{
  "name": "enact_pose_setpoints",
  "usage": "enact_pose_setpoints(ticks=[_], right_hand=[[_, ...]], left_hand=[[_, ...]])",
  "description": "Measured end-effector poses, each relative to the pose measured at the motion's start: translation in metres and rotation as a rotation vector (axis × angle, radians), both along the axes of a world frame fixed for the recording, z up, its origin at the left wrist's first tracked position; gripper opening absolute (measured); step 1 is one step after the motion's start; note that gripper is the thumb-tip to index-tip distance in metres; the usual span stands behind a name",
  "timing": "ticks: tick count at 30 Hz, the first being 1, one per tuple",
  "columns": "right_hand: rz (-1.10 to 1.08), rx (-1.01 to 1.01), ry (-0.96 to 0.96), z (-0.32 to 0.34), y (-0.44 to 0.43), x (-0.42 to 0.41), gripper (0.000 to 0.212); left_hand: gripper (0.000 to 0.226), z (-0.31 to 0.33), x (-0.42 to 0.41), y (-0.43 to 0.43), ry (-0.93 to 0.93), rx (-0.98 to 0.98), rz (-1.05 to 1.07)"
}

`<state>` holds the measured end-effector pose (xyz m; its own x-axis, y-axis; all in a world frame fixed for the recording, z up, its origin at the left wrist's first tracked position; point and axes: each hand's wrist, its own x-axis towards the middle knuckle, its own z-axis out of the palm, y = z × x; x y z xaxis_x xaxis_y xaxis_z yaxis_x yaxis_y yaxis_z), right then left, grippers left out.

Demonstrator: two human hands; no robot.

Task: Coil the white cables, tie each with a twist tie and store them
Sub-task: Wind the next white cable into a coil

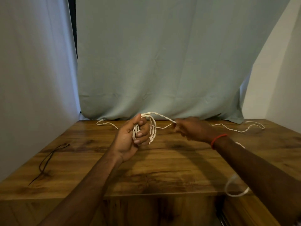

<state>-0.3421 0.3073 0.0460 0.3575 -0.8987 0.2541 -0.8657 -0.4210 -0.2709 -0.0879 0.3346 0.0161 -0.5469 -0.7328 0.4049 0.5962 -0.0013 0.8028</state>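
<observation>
Wooden table [162, 168] (bare-handed): left hand [130, 137] grips white cable [153, 126].

You work in dim, warm light. Your forearms cast soft shadows across the wooden table [162, 160], which shows faint sheen near its far edge. Your right hand [189, 128] is motion-blurred, and wide-angle distortion bends the frame's edges.

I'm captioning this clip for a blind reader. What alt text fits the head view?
The left hand grips a coil of white cable above a wooden table, while the right hand pinches the loose strand. Dark twist ties lie at the left.
</observation>
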Motion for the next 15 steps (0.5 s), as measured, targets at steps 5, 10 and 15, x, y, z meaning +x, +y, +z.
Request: enact_pose_setpoints(ticks=[5,10,15], right_hand=[[-0.188,-0.337,0.585,-0.026,0.024,0.04,0.044],[0.056,-0.406,0.752,-0.024,0.059,0.069,0.032],[0.318,-0.375,0.793,0.015,0.084,0.086,0.025]], left_hand=[[0.041,0.006,-0.007,0.005,0.177,0.106,0.069],[0.037,0.012,-0.013,0.002,0.162,0.106,0.105],[0.056,0.005,-0.024,-0.001,-0.002,0.023,0.436]])
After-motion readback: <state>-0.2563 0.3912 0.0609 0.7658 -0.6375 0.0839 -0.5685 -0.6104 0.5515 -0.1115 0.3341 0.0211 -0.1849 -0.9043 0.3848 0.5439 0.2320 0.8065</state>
